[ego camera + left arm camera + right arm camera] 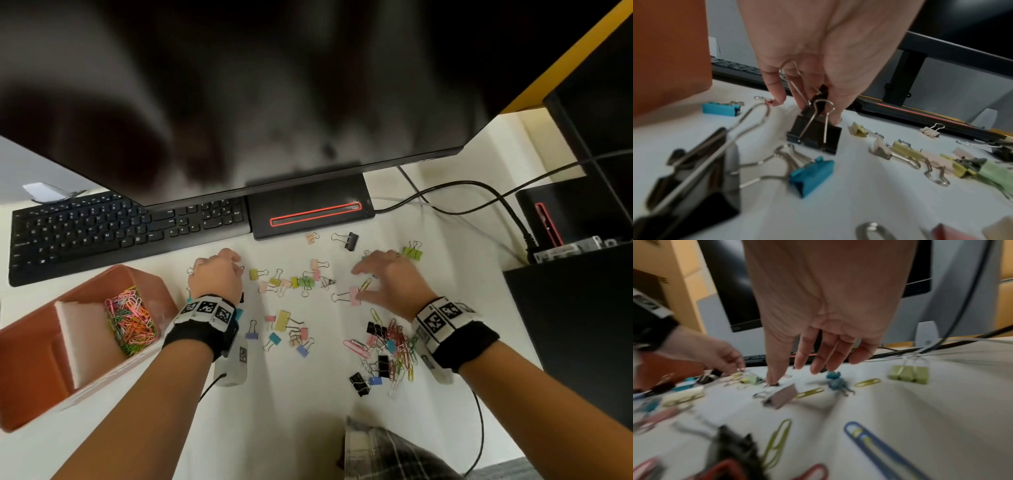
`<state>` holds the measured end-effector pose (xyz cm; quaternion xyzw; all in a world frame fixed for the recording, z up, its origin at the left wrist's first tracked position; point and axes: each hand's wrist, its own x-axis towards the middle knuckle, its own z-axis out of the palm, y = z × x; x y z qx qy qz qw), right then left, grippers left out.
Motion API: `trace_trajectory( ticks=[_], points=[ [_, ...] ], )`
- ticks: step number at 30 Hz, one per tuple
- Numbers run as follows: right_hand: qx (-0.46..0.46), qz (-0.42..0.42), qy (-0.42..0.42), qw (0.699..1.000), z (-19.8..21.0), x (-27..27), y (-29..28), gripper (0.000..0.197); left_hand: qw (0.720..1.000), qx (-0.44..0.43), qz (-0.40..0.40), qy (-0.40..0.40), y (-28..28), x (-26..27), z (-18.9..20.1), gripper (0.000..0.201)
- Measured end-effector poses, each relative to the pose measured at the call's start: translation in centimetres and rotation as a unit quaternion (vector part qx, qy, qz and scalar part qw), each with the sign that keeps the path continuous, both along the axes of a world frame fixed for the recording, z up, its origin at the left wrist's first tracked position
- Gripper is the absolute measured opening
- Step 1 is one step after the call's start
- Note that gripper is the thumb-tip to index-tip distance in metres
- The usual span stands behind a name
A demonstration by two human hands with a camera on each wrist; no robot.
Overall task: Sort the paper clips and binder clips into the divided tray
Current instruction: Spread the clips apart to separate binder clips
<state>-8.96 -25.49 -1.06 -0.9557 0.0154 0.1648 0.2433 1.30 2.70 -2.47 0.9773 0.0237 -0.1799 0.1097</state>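
- A heap of coloured wire paper clips and black binder clips (387, 353) lies low and right of centre in the head view, just left of the right wrist.
- Pastel metal binder clips (291, 330) are scattered across the middle of the white desk (291, 404).
- The orange plastic divided tray (37, 346) sits at lower left; one compartment holds a pile of multicoloured paper clips (130, 322), and the white-floored compartment beside it shows nothing inside.
- The left hand (818, 53), centre-left, has its fingers curled around a black binder clip (815, 135) that touches the desk, and grips its wire handle.
- The right hand (387, 277), centre-right, hovers with fingers spread and relaxed, holding nothing; its thumb (774, 369) reaches down beside a pink binder clip (780, 396) and a yellow paper clip (809, 392).
- A black keyboard (120, 229) and a dark monitor (239, 85) fill the upper frame.
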Motion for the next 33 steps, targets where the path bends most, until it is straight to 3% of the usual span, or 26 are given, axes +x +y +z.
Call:
trace_trajectory(
  ticks=[4, 8, 11, 15, 19, 22, 26, 29, 33],
  points=[
    [-0.053, 0.081, 0.045, 0.994, -0.4, -0.3, 2.1, 0.034, 0.996, -0.05, -0.032, -0.064, -0.4, -0.4, 1.1, 0.014],
    [0.006, 0.025, 0.015, 1.0, 0.1, -0.5, 1.0, 0.033, 0.97, -0.177, -0.107, -0.124, -1.5, -1.1, 3.8, 0.007],
    [0.034, -0.073, -0.017, 0.997, 0.6, -1.2, -2.1, 0.029, 0.946, -0.254, -0.184, -0.084, -3.3, -3.1, 5.3, 0.008],
    [-0.001, -0.167, 0.02, 0.986, 1.1, -2.5, -6.5, 0.034, 0.931, -0.257, -0.255, 0.051, -5.9, -6.8, 4.2, 0.022],
    [-0.007, -0.146, -0.015, 0.989, 0.8, -2.7, -7.1, 0.035, 0.937, -0.198, -0.227, 0.175, -8.1, -9.0, 2.7, 0.047],
    [0.048, -0.092, 0.007, 0.995, 0.0, -1.6, -6.1, 0.035, 0.945, -0.179, -0.195, 0.19, -8.7, -9.3, 1.9, 0.061],
    [-0.004, -0.037, 0.063, 0.997, -0.7, -0.2, -5.3, 0.033, 0.953, -0.184, -0.158, 0.18, -8.9, -8.7, 1.3, 0.07],
    [-0.012, -0.038, 0.06, 0.997, -0.7, 0.1, -5.4, 0.022, 0.961, -0.188, -0.124, 0.158, -9.2, -8.4, 1.4, 0.065],
    [0.009, -0.049, 0.067, 0.997, -0.7, -0.8, -5.6, 0.021, 0.97, -0.214, -0.041, 0.104, -9.9, -8.2, 1.0, 0.041]
  ],
)
